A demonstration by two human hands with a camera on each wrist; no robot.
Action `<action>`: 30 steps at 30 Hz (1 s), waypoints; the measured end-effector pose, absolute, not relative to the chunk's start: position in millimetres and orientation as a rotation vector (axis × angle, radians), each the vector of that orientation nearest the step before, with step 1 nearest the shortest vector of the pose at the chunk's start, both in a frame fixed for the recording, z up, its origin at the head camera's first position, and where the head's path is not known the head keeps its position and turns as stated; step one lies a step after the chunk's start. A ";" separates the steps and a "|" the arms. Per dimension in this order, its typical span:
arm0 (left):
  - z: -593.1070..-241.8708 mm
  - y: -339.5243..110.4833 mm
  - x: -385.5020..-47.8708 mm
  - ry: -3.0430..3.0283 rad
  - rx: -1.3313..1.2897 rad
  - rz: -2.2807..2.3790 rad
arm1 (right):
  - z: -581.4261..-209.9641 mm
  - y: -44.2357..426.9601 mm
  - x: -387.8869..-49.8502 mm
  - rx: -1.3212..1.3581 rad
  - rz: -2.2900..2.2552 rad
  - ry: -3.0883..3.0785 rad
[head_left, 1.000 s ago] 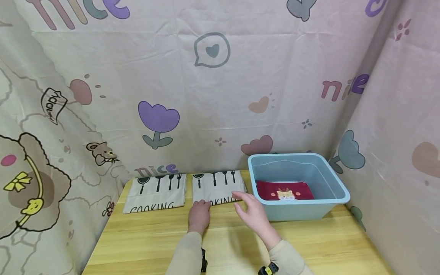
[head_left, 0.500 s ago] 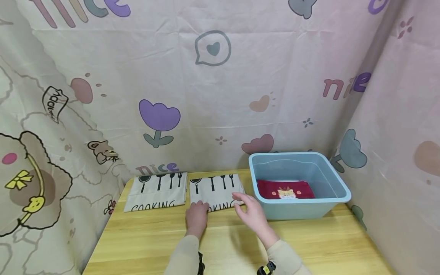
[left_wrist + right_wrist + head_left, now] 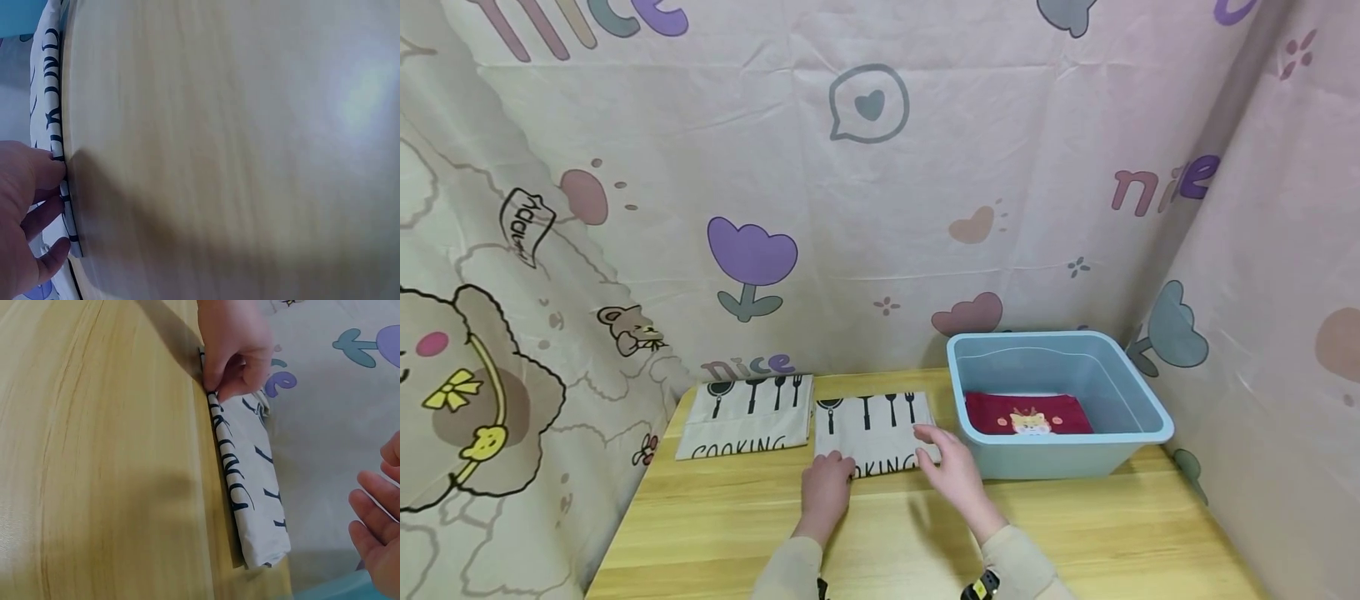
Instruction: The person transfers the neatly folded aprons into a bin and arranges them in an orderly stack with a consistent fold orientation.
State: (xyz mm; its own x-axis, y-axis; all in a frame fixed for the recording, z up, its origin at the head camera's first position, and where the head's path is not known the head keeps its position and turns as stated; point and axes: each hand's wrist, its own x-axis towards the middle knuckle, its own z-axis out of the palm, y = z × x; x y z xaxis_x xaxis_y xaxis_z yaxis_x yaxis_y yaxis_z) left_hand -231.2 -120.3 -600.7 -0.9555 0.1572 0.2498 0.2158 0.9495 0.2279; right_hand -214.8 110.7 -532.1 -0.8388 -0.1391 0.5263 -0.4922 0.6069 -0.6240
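Note:
A folded white cloth point(image 3: 874, 432), printed with black kitchen utensils and the word COOKING, lies flat on the wooden table. My left hand point(image 3: 826, 492) pinches its front edge near the left corner; the right wrist view shows the thumb and fingertips on that folded edge point(image 3: 215, 399). Over the cloth's right end hovers my right hand point(image 3: 957, 477), fingers spread and loosely bent, holding nothing. In the right wrist view this hand point(image 3: 380, 519) is apart from the cloth. A second matching folded cloth point(image 3: 745, 419) lies to the left.
A light blue plastic bin point(image 3: 1067, 460) stands to the right, close to my right hand. Inside it sits a dark red cloth point(image 3: 985, 414) with a cartoon animal face. Printed curtains point(image 3: 865, 208) hang behind the table point(image 3: 715, 533) and at both sides.
My left hand has drawn the middle cloth toward the table's front, opening a gap behind it. My right hand stays almost in place beside the bin.

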 end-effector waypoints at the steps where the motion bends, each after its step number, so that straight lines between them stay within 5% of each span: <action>1: -601.2 -121.3 -229.2 -2.867 -0.288 -0.376 | -532.9 111.0 -214.8 0.498 1.122 -2.413; 30: -603.1 -142.6 -175.5 -2.825 -0.405 -0.384 | -558.3 119.5 -211.3 0.356 1.178 -2.486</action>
State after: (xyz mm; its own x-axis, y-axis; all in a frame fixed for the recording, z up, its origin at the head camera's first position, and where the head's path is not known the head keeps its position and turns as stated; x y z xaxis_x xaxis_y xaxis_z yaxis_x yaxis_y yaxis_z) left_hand -175.5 -142.6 -603.1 -0.9269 0.2368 0.2911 0.3059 0.9261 0.2206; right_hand -211.3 119.5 -558.3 -0.9012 -0.0694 0.4277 -0.3749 0.6196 -0.6896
